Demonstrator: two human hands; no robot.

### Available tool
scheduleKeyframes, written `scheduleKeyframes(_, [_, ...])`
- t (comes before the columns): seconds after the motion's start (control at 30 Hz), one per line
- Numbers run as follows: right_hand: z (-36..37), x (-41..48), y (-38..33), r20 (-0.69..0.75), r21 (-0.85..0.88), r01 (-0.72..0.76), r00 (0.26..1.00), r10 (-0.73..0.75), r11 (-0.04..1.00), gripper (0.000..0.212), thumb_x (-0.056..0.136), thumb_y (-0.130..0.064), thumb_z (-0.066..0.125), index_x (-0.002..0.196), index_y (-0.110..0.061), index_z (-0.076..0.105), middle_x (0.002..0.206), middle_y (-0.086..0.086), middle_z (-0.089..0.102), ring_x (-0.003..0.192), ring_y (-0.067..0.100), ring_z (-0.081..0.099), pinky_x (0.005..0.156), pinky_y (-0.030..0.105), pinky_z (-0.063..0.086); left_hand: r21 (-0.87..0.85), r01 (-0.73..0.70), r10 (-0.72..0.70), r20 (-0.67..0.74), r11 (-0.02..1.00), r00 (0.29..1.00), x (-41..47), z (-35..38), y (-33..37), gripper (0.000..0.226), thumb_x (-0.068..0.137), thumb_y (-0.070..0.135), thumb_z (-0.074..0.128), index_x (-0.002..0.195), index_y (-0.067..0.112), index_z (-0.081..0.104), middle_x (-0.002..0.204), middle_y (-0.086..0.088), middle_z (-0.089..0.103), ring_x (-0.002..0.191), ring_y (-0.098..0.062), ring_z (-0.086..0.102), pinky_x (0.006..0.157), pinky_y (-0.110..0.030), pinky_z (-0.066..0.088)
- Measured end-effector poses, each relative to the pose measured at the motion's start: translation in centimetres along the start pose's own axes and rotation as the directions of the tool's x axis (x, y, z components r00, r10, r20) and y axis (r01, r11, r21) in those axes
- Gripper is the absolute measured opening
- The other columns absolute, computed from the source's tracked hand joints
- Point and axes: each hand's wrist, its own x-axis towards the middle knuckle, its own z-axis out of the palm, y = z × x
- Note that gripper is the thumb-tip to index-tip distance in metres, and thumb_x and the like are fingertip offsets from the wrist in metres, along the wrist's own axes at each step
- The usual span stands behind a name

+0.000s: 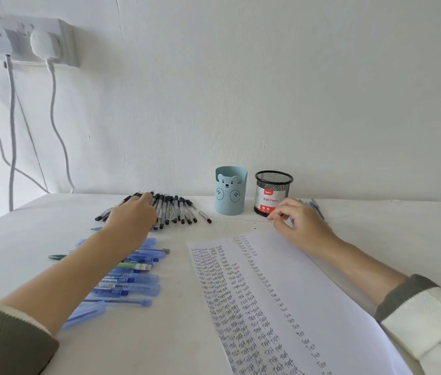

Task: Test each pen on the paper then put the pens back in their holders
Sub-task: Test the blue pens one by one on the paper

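A row of several black-capped pens (178,209) lies at the back of the white table. My left hand (132,215) reaches over its left part, fingers stretched out and resting on the pens. Several blue pens (132,280) lie in a row under my left forearm. The paper (281,280), covered with columns of the word "Test", lies at the right. My right hand (300,223) hovers at its far edge with fingers loosely curled and thumb near forefinger; whether it holds anything is unclear. A blue bear holder (230,190) and a black mesh holder (273,193) stand by the wall, showing no pens.
A few blue pens (318,209) lie behind my right hand. A dark green pen (57,257) lies left of my forearm. A wall socket (32,41) with plugs and hanging cables is at the upper left.
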Motion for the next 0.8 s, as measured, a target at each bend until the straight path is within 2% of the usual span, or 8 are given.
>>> scheduleKeyframes(0.13, [-0.1, 0.1, 0.0, 0.022, -0.009, -0.038, 0.999, 0.038, 0.999, 0.016, 0.092, -0.018, 0.06, 0.088, -0.023, 0.074, 0.092, -0.015, 0.06, 0.083, 0.002, 0.055, 0.066, 0.017, 0.036, -0.201, -0.225, 0.177, -0.233, 0.953, 0.956, -1.1, -2.1, 4.2, 0.014, 0.095, 0.017, 0.059, 0.101, 0.021, 0.071, 0.106, 0.007, 0.051, 0.094, -0.012, 0.052, 0.071, -0.026, 0.049])
scheduleKeyframes(0.2, [0.1, 0.0, 0.1, 0.048, -0.031, -0.017, 0.999, 0.019, 0.999, 0.015, 0.092, -0.018, 0.06, 0.087, -0.022, 0.074, 0.092, -0.014, 0.061, 0.083, 0.005, 0.056, 0.067, 0.023, 0.041, -0.308, -0.437, 0.314, -0.377, 0.845, 0.872, -2.7, -3.1, 7.5, 0.012, 0.093, 0.024, 0.063, 0.1, 0.022, 0.073, 0.106, 0.007, 0.058, 0.089, -0.011, 0.059, 0.069, -0.023, 0.051])
scheduleKeyframes(0.3, [0.3, 0.0, -0.1, 0.107, -0.079, 0.008, 0.994, 0.001, 0.997, 0.016, 0.091, -0.019, 0.059, 0.089, -0.026, 0.074, 0.094, -0.014, 0.061, 0.083, 0.004, 0.056, 0.07, 0.031, 0.046, -0.337, -0.647, 0.501, -0.428, 0.684, 0.753, -4.4, -3.1, 10.2, 0.011, 0.086, 0.025, 0.071, 0.096, 0.022, 0.075, 0.102, 0.007, 0.062, 0.077, -0.009, 0.061, 0.062, -0.024, 0.056])
scheduleKeyframes(0.33, [0.3, 0.0, -0.4, 0.144, -0.059, 0.017, 0.99, -0.008, 0.998, 0.02, 0.09, -0.017, 0.057, 0.093, -0.028, 0.074, 0.095, -0.014, 0.06, 0.084, 0.005, 0.056, 0.07, 0.028, 0.045, -0.352, -0.651, 0.519, -0.404, 0.672, 0.754, -4.3, -2.7, 10.4, 0.015, 0.087, 0.026, 0.071, 0.101, 0.023, 0.074, 0.107, 0.007, 0.061, 0.08, -0.008, 0.061, 0.063, -0.025, 0.057])
scheduleKeyframes(0.43, [0.0, -0.3, -2.4, 0.296, 0.062, 0.089, 0.95, -0.104, 0.994, 0.046, 0.081, -0.009, 0.047, 0.11, -0.037, 0.07, 0.101, -0.02, 0.055, 0.086, 0.009, 0.056, 0.072, 0.02, 0.043, -0.484, -0.505, 0.387, -0.328, 0.715, 0.862, -3.3, -1.3, 9.7, 0.029, 0.1, 0.031, 0.05, 0.126, 0.024, 0.06, 0.128, 0.011, 0.048, 0.104, -0.005, 0.055, 0.09, -0.025, 0.051])
scheduleKeyframes(0.53, [0.2, -0.6, -5.0, 0.377, -0.05, 0.365, 0.869, -0.321, 0.93, 0.063, 0.078, 0.0, 0.045, 0.119, -0.043, 0.065, 0.114, -0.017, 0.049, 0.094, 0.007, 0.051, 0.077, 0.024, 0.046, -0.555, -0.356, 0.241, -0.272, 0.752, 0.932, -2.3, 0.1, 8.3, 0.022, 0.1, 0.021, 0.044, 0.12, 0.02, 0.052, 0.12, 0.008, 0.051, 0.104, -0.007, 0.051, 0.092, -0.028, 0.047])
scheduleKeyframes(0.7, [2.3, -1.0, -6.0, 0.417, -0.171, 0.657, 0.723, -0.55, 0.734, 0.036, 0.093, -0.02, 0.045, 0.117, -0.033, 0.068, 0.13, -0.002, 0.057, 0.099, 0.016, 0.056, 0.082, 0.035, 0.05, -0.573, -0.184, 0.14, -0.122, 0.799, 0.983, -2.1, 0.8, 7.8, 0.016, 0.089, 0.01, 0.046, 0.099, 0.022, 0.042, 0.101, 0.005, 0.051, 0.091, -0.015, 0.051, 0.081, -0.032, 0.047])
scheduleKeyframes(0.8, [2.7, -0.9, -4.9, 0.241, -0.262, 0.705, 0.709, -0.662, 0.66, 0.019, 0.098, -0.027, 0.051, 0.107, -0.021, 0.067, 0.123, 0.002, 0.063, 0.098, 0.019, 0.061, 0.079, 0.038, 0.052, -0.523, -0.25, 0.171, -0.195, 0.815, 0.966, -2.0, 1.1, 7.6, 0.014, 0.09, 0.011, 0.046, 0.099, 0.021, 0.053, 0.1, 0.006, 0.054, 0.094, -0.015, 0.053, 0.083, -0.034, 0.049])
